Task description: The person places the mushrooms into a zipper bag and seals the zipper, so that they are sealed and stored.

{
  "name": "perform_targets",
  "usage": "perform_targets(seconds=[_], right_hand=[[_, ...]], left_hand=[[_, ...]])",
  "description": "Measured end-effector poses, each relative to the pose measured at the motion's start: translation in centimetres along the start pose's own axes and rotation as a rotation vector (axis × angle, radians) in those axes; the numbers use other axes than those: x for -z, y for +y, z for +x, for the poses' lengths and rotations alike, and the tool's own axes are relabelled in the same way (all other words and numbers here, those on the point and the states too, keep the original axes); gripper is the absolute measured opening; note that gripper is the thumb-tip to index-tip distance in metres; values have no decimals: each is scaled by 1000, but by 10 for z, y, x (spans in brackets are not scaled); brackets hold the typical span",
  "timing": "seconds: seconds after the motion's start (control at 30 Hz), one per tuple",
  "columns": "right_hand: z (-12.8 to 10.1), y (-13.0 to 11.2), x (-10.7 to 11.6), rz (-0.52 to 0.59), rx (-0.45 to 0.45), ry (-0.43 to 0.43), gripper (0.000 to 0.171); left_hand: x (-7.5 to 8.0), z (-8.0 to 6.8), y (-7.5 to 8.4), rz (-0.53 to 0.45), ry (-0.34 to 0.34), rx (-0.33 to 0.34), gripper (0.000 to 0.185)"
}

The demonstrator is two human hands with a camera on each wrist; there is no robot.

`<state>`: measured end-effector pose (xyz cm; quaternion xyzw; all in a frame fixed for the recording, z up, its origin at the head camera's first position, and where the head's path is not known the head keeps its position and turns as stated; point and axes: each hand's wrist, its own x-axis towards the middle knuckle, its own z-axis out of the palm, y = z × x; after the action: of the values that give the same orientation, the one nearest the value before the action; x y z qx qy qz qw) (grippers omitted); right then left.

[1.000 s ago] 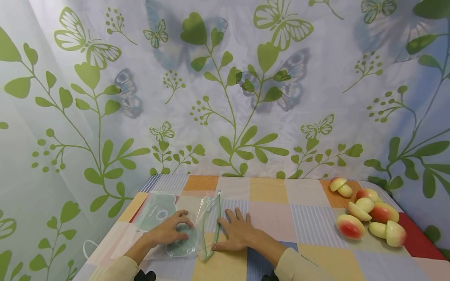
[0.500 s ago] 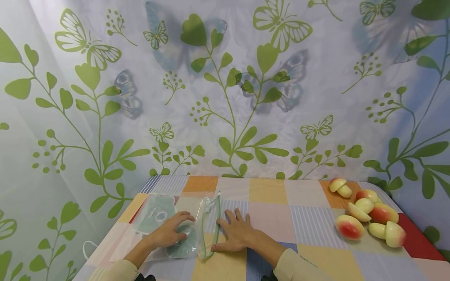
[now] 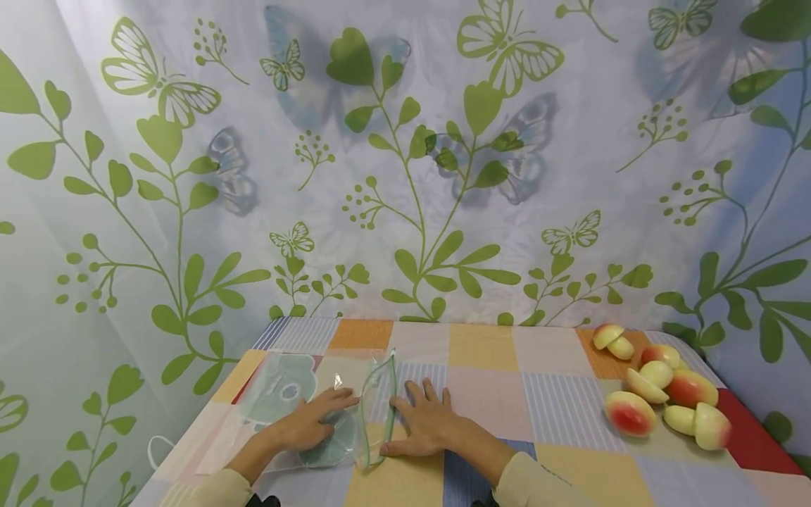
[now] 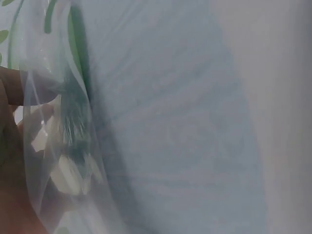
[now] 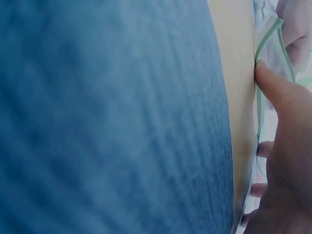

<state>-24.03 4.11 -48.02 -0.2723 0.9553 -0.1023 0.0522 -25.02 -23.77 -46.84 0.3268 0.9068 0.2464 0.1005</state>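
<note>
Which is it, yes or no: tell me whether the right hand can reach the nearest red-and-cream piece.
Probably yes: only tablecloth lies between the right hand and that red-and-cream piece.

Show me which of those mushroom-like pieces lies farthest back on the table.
The mushroom-like piece on the orange patch by the table's far edge; all the others lie nearer the person.

The bag [image 3: 345,426] is made of clear, glossy plastic film, finely creased, and edged by a smooth green strip [image 3: 394,377]. The tablecloth [image 3: 484,401] is woven in matt cloth. The mushroom-shaped pieces [image 3: 630,413] are smoothly finished, though their material cannot be told at this distance.
</note>
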Motion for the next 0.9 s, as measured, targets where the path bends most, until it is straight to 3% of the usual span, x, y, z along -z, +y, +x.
perform_targets(seconds=[0.17,0.3,0.53,0.9], right_hand=[[-1,0,-1,-2,6,10,95],[-1,0,0,4,7,8,95],[-2,-1,1,8,1,2,94],[-2,-2,0,4,1,9,95]], left_hand=[[1,2,2,15,-9,23,55],[0,5,3,36,38,31,41],[-3,12,3,130,145,-11,60],[-2,11,2,155,190,-37,56]])
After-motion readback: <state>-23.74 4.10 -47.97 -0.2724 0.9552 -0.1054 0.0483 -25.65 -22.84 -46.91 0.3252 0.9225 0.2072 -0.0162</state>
